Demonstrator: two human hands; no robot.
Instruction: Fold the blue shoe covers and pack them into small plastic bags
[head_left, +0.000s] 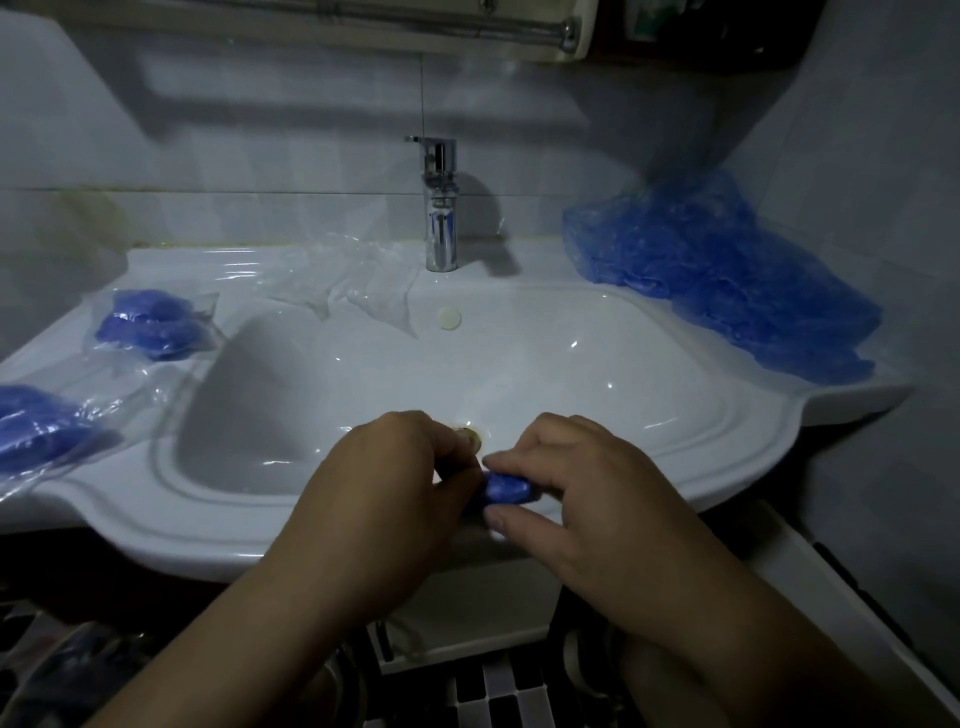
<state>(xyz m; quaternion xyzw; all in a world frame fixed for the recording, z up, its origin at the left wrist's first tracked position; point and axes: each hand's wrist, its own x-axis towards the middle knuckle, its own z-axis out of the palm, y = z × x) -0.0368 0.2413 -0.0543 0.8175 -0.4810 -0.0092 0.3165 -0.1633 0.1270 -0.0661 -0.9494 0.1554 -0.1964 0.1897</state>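
Two packed: bags (154, 325) and (41, 426) on sink (218, 525) ledge, far side.
In hand: left hand (400, 467) and right hand (566, 478) pinch rolled cover (506, 488) over basin front.
Left: pile (727, 280); empty bags (337, 286).

Folded shoe cover (506, 488) mostly hidden, perhaps between both hands.

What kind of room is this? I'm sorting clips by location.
Most likely a bathroom: a white ceramic washbasin with a chrome tap, tiled walls, and a metal rail mounted above.
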